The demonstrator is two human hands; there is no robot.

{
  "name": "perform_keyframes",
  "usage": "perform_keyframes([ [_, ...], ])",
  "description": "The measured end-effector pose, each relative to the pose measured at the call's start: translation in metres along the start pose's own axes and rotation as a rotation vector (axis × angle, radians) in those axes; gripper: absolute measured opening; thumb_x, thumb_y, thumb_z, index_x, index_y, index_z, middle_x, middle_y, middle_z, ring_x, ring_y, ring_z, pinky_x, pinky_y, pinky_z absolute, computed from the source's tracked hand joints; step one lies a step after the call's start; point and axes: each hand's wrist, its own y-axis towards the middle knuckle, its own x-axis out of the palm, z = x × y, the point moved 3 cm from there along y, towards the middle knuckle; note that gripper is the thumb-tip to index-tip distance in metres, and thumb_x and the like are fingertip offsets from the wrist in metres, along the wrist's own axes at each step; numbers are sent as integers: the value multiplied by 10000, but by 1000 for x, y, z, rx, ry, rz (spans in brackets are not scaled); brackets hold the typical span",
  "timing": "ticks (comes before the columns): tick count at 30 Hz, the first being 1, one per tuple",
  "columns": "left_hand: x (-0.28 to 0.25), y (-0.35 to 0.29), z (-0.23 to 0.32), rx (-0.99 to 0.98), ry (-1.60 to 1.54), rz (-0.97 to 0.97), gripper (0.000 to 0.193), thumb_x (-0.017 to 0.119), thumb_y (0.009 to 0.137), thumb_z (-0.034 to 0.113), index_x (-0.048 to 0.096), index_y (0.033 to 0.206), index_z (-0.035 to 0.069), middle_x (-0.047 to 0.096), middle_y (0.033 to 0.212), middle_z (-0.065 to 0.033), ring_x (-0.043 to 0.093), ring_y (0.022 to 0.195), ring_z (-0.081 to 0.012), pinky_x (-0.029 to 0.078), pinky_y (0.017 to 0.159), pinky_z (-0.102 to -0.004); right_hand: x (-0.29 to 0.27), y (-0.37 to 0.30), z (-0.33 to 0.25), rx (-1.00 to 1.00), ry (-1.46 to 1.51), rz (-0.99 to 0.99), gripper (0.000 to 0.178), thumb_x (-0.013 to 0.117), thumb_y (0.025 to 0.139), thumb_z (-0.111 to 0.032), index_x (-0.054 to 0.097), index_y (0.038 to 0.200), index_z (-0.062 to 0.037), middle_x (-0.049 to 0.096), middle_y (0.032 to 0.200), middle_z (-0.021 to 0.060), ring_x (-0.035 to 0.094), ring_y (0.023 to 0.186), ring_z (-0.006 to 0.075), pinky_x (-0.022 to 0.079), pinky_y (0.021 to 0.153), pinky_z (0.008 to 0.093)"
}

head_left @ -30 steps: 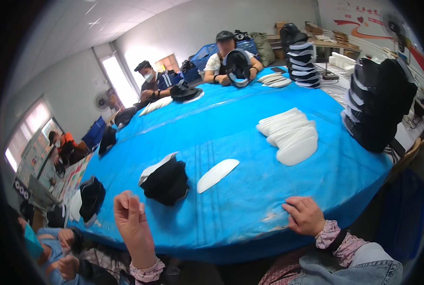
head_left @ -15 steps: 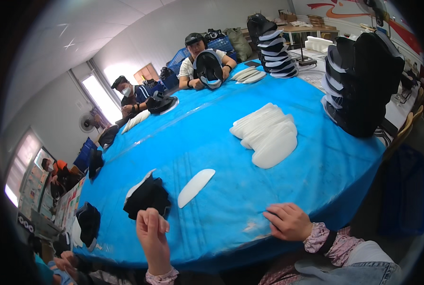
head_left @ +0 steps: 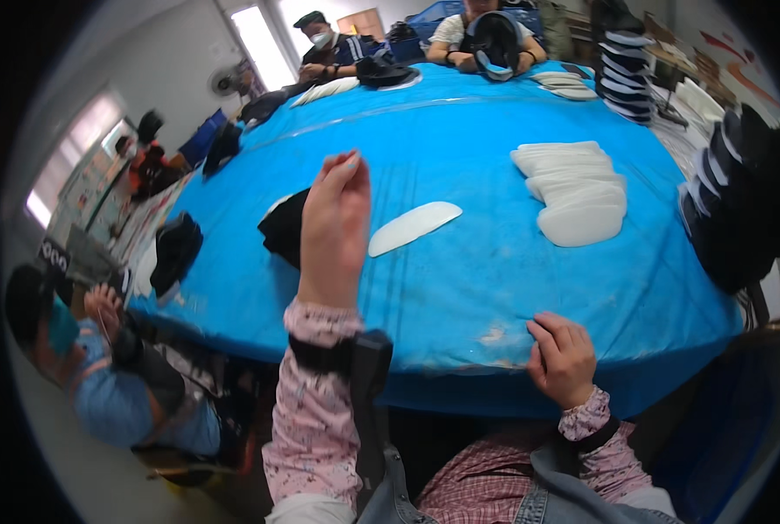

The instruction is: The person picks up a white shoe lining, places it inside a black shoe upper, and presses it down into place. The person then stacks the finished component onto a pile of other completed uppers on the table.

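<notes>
My left hand (head_left: 336, 218) is raised over the blue-covered table (head_left: 460, 301), fingers pressed together at the top. Anything in that pinch is too small to make out. Behind it, partly hidden by the hand and wrist, lies a black fabric piece (head_left: 283, 229) with a white edge. To the right of the hand rests a single white half-moon pad (head_left: 416, 225). My right hand (head_left: 566, 356) is at the near table edge, its fingers loosely bent and a gap between thumb and forefinger. Nothing shows in it.
Overlapping white pads (head_left: 578, 196) lie to the right. A tall stack of black pieces with white edges (head_left: 739, 205) stands at the right edge, with another stack (head_left: 626, 74) farther back. More black pieces (head_left: 177, 251) lie left. Co-workers sit at the left and far sides.
My left hand has risen and moved farther over the table, now covering part of the black fabric piece. My right hand stays near the table edge, its fingers more bent. The view has shifted.
</notes>
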Motion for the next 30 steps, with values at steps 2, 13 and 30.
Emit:
perform_keyframes([
  [2,-5,9,3,37,-23,169,102,565,827,-60,507,848,21,547,935,-99,549,916,-171,458,902,-259,10,3,-7,-36,17,-6,276,583,735,-110,598,1002,-41,582,1017,93,575,962,260,445,802,365],
  [13,-20,18,-7,178,106,242,188,609,789,-76,483,874,34,535,890,-73,560,862,-165,472,873,-244,7,-1,-3,-44,-4,42,273,585,737,-123,599,998,-41,584,1015,96,575,964,257,445,796,369],
  [30,-144,-79,90,235,204,502,60,575,843,-32,529,850,5,558,864,-84,567,849,-147,502,845,-244,14,-5,-12,-48,81,10,262,584,746,-118,601,992,-28,586,1013,102,577,944,261,448,798,357],
])
